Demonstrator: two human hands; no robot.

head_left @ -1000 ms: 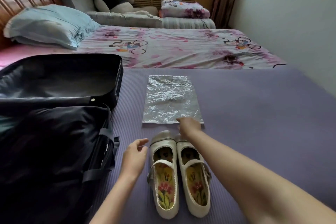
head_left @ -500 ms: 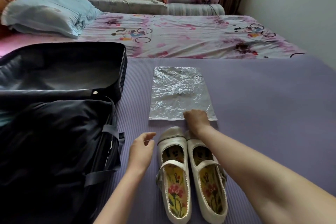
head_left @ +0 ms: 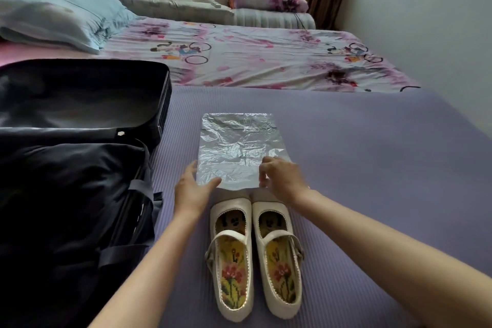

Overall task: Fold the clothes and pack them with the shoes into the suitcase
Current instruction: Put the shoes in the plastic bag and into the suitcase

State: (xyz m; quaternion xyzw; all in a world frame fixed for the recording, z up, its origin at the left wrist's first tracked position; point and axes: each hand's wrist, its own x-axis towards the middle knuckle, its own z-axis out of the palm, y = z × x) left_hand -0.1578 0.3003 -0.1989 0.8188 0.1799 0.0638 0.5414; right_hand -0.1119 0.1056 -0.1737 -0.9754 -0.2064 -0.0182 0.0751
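The bag (head_left: 239,146) lies flat on the mat (head_left: 372,168), its long axis running straight away from us and its near short edge towards our hands. That edge is what the coming move turns on. We judge the mouth has to be parted there so the shoes (head_left: 233,269) can go in.

The shoes stand side by side just nearer than the bag, toes almost touching its near edge and lined up with its long axis. A push forward would carry them in.

The left hand (head_left: 193,189) rests at the bag's near-left corner. Its fingers are fairly straight and spread along the left edge, and the thumb lies on the film. The right hand (head_left: 282,178) is at the near-right corner, fingers curled with their tips together on the film, seemingly pinching it. Both hands are equally close to the edge.

The suitcase (head_left: 66,194) lies open to the left of the bag, well within reach.

Half a second ago the left hand hung short of the bag, beside the shoe toes, touching nothing. It has since come forward onto the corner. The right hand has slid from the middle of the near edge out to the right corner.
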